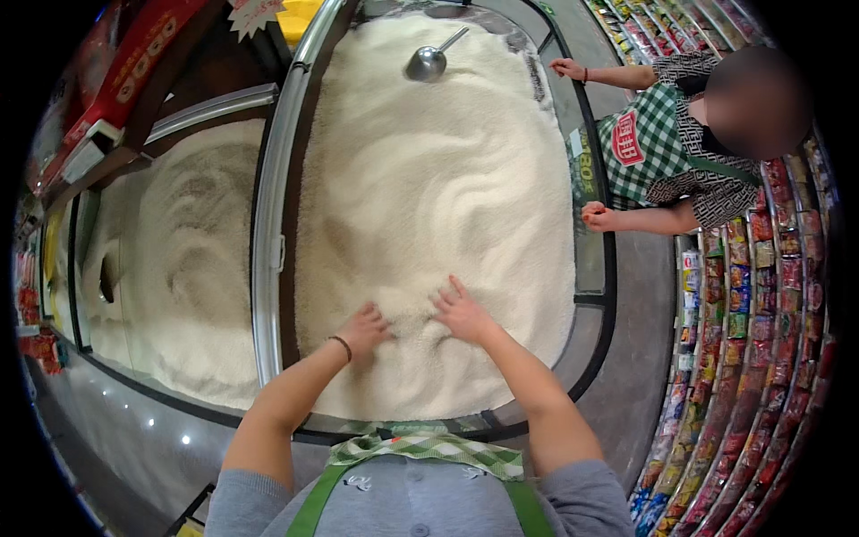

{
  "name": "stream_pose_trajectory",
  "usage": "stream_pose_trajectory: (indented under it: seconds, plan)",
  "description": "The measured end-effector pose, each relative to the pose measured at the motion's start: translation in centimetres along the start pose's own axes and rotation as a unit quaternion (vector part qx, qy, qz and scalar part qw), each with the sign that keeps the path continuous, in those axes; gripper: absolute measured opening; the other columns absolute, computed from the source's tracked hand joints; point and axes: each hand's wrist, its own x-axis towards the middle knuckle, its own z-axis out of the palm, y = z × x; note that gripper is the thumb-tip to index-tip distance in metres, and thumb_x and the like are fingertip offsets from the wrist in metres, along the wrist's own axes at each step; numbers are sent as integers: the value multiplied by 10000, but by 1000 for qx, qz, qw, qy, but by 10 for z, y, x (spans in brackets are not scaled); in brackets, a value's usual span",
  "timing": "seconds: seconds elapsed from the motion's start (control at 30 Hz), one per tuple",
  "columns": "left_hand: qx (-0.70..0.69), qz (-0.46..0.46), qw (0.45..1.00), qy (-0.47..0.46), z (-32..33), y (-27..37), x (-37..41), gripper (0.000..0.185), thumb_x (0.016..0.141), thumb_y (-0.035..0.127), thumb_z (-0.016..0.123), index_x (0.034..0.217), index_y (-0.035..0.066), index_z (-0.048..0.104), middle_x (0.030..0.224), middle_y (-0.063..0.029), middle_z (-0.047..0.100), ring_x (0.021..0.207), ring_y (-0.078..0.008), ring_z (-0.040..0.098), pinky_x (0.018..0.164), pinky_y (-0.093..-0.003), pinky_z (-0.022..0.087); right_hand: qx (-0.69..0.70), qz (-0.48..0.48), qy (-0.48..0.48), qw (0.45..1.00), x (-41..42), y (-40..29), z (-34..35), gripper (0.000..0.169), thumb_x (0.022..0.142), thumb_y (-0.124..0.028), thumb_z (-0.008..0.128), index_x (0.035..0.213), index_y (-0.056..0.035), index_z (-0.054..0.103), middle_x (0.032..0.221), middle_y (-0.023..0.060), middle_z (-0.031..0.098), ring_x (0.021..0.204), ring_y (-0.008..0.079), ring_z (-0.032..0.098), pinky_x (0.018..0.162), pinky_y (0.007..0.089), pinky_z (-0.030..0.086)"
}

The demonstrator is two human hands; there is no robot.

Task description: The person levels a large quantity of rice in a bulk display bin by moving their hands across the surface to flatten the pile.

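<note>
Before me a large glass-sided bin holds a deep, uneven bed of fine white grain [402,174] that looks like rice. My left hand [366,330], a dark bead bracelet at its wrist, is low over the near part of the bed. Its fingers are apart and blurred, and some tips seem to touch the grain. To its right, my right hand [463,314] spreads its fingers at the grain surface, palm down. Neither hand shows anything held. A round metal scoop [427,64] rests on the grain at the far end, handle towards the upper right.
A metal-framed divider [275,221] separates a second grain bin [201,215] on the left. The bin's black rim [609,268] curves along the right. A person in a checked apron [644,148] stands there, hands at the rim. Shelves of packaged goods [738,322] line the right.
</note>
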Motion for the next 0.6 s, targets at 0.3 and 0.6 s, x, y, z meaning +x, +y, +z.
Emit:
stream_pose_trajectory:
  seconds: [0.3,0.6]
  plan:
    - [-79,-345,910,217,-66,-90,68,730,920,263,701,1601,269,436,1749,-115,194,1607,-359,175,1301,-588,132,102,449,171,871,4,106,-16,730,954,-312,715,1606,-182,412,1709,175,258,1559,379,283,1266,586,216]
    - [-230,-510,820,118,-97,-117,87,715,1030,522,540,1651,223,349,1748,-158,182,1556,-492,224,1230,-680,224,320,691,65,645,12,169,-3,824,1033,-613,515,1654,-112,311,1702,265,215,1545,511,234,1224,614,292]
